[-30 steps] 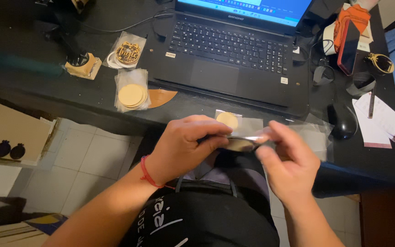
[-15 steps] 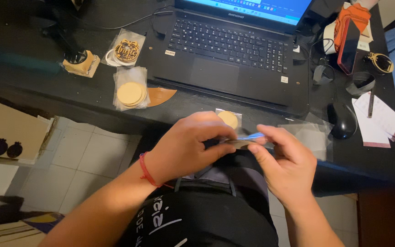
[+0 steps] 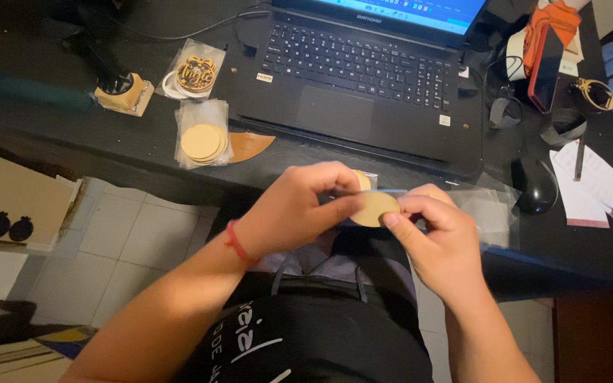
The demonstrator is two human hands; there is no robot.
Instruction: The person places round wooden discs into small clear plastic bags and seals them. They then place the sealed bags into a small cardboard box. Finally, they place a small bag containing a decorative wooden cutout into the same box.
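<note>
Both hands meet just in front of the body, at the near edge of the black surface (image 3: pixel 51 135). The left hand (image 3: pixel 299 209) and the right hand (image 3: pixel 441 241) each pinch the thin round tan wooden disc (image 3: pixel 373 208) between thumb and fingertips, one on each side. A clear plastic bag (image 3: pixel 487 209) lies just past the right hand, and it may be touching the disc, but the view is too blurred to be sure.

To do this well, keep the grip soft and on the rim, so the flat face stays clean and the disc does not bend or slip.

A second ago the hands held something thin and flat, seen from its edge. Now the disc's round face is turned up and easy to see.
</note>
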